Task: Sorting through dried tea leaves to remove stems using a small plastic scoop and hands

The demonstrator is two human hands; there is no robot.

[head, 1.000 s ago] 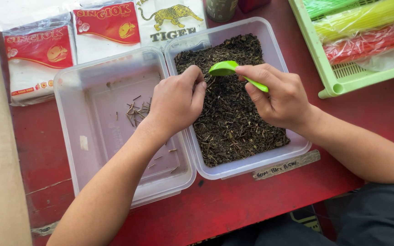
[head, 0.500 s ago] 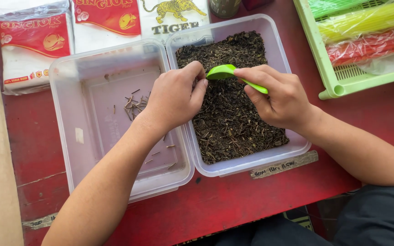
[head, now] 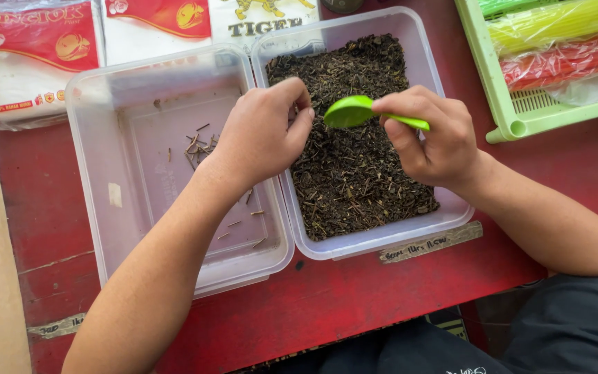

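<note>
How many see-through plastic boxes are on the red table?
2. One clear box on the left holds a few twigs; the other clear box beside it on the right holds dark dried leaves.

A: the green scoop (head: 351, 111) looks like smooth glossy plastic. Both tubs are cloudy see-through plastic, the right tub (head: 420, 52) holding dry, crumbly, matt dark leaf bits (head: 358, 180).

B: yep, and the left tub (head: 98, 208) has a few woody little stems (head: 198, 147). The red tabletop (head: 327, 305) is painted wood, scuffed and worn. The bags (head: 36, 62) up top are shiny plastic film.
</note>
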